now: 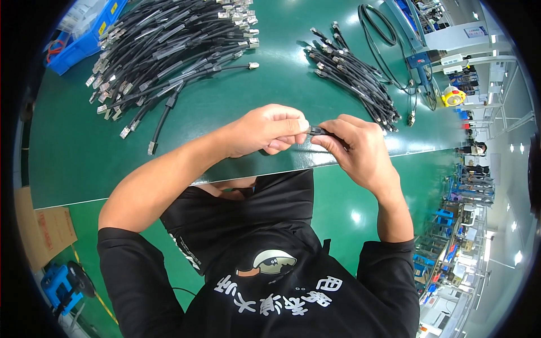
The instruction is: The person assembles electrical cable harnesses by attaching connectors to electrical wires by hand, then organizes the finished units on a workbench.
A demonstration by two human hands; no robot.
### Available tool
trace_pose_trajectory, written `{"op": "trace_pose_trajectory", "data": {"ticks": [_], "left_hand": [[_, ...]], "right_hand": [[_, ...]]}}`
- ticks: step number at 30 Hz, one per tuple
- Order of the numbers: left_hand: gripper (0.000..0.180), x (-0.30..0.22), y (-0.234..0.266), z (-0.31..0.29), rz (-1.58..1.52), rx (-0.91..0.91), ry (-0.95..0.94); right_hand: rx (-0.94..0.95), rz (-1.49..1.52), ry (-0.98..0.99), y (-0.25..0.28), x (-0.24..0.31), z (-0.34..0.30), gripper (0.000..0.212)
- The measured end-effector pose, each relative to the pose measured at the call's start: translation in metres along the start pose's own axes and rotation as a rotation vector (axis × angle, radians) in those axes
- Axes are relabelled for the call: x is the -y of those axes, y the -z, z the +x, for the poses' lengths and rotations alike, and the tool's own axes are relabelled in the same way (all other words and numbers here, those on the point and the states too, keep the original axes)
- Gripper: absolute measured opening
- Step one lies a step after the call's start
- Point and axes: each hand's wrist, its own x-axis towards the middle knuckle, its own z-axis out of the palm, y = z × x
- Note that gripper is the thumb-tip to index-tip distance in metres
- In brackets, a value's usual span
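Note:
Over the near part of the green table, both of my hands meet at one short black network cable [317, 130]. My right hand [358, 143] is closed around the cable just behind its plug. The thumb and fingers of my left hand [271, 129] are pinched at the plug's front end and cover most of it. A small dark bit shows under the left fingers; I cannot make out what it is. Beyond my left hand lies a large pile of short black network cables [180, 48] with clear plugs. A smaller bundle of similar cables [355, 79] lies beyond my right hand.
A blue bin [84, 48] stands at the far left. At the right are a coiled black cable [378, 25], a power tool [420, 61] and a yellow round device [452, 96]. The table's near edge [141, 192] runs under my forearms. A cardboard box [48, 228] stands at the left below.

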Motion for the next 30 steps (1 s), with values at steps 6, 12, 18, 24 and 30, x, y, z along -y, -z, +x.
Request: {"op": "trace_pose_trajectory", "data": {"ticks": [6,12,18,24,30], "left_hand": [[0.032,0.0,0.005,-0.007,0.106,0.015,-0.056],[0.031,-0.002,-0.003,0.0,0.241,0.037,-0.07],[0.032,0.006,0.001,-0.002,0.078,0.01,-0.074],[0.028,0.003,0.005,0.005,0.071,-0.099,-0.074],[0.034,-0.005,0.003,0.005,0.055,-0.238,-0.154]], "right_hand": [[-0.003,0.039,-0.01,-0.003,0.004,0.001,0.023],[-0.042,-0.08,0.143,-0.01,-0.003,-0.005,0.021],[-0.193,-0.174,0.195,0.002,-0.015,-0.011,0.02],[-0.961,0.563,-0.192,0.052,-0.04,-0.028,0.014],[-0.921,1.009,-0.193,0.046,-0.08,-0.059,0.03]]}}
